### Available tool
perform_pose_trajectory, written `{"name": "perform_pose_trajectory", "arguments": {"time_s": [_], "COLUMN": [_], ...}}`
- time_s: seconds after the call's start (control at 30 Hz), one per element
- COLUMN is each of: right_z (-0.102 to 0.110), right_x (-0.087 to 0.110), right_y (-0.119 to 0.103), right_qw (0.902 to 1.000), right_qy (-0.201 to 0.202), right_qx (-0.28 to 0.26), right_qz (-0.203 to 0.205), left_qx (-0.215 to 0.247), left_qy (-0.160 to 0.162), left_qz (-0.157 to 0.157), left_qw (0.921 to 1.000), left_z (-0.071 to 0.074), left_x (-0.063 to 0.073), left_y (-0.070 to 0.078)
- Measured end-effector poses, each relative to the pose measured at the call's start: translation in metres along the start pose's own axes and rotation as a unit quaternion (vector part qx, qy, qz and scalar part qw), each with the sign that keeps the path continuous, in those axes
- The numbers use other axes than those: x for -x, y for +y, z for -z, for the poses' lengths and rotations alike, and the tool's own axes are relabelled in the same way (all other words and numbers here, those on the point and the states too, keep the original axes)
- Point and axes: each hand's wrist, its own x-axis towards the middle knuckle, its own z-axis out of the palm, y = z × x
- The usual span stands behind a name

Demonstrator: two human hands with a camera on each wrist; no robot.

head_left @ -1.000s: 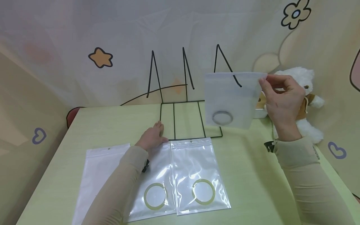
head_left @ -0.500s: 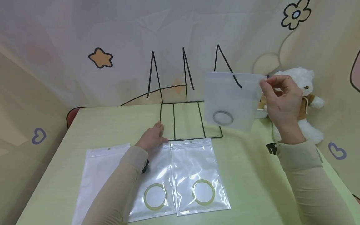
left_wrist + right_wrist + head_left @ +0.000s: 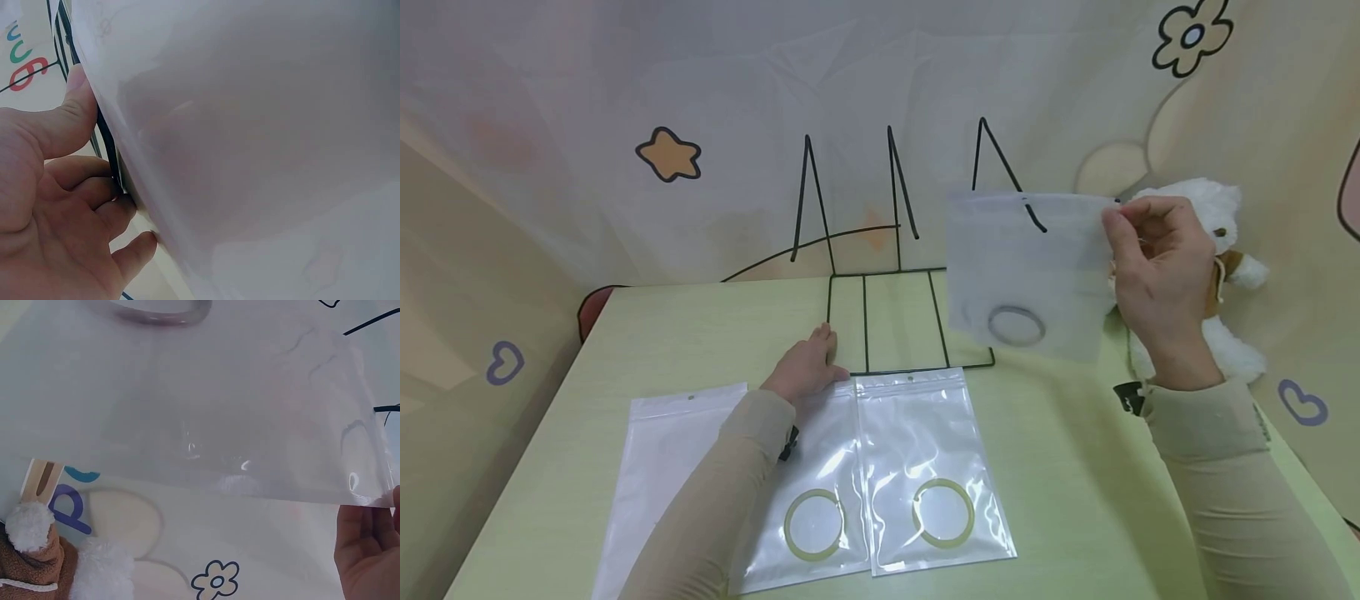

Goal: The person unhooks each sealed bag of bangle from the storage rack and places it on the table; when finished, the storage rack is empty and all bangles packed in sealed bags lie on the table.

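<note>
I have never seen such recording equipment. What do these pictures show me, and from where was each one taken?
There is no machine at work, only a person's two bare hands. The wide picture comes from a camera on the head; the close ones from a camera on each wrist. On the table lie a whitish bag and two clear bags, each showing a yellowish ring. The right hand pinches the top corner of another bag, with a dark ring showing through; one hook of the black wire rack shows in front of it. The left hand touches the rack's base.
</note>
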Motion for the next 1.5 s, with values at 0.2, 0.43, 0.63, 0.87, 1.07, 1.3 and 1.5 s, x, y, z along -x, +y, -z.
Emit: {"name": "perform_pose_trajectory", "arguments": {"time_s": [0.2,0.43,0.63,0.87,1.07,1.3,1.5], "right_z": [0.0,0.0,0.002,0.005,0.009,0.013,0.016], "right_x": [0.001,0.003,0.008,0.011,0.015,0.018,0.02], "right_y": [-0.007,-0.021,-0.033,-0.033,-0.032,-0.027,-0.023], "right_qw": [0.9995,0.999,0.9982,0.9967,0.9953,0.9943,0.9921], "right_qy": [0.008,0.025,0.036,0.049,0.056,0.066,0.074], "right_qx": [-0.03,-0.036,-0.048,-0.062,-0.071,-0.076,-0.09], "right_qz": [0.005,-0.007,-0.003,0.02,0.033,0.035,0.047], "left_qx": [0.0,-0.004,-0.003,-0.004,-0.005,-0.002,0.001], "left_qy": [-0.005,0.003,0.001,0.002,0.0,-0.001,0.0], "left_qz": [0.003,-0.002,-0.003,0.0,0.002,0.003,0.003], "left_qw": [1.0,1.0,1.0,1.0,1.0,1.0,1.0], "left_z": [-0.001,-0.002,-0.001,0.0,0.0,0.001,0.0], "left_x": [-0.001,-0.001,-0.002,0.0,0.001,0.001,0.001], "left_y": [0.0,0.0,0.0,0.001,0.002,0.002,0.002]}}
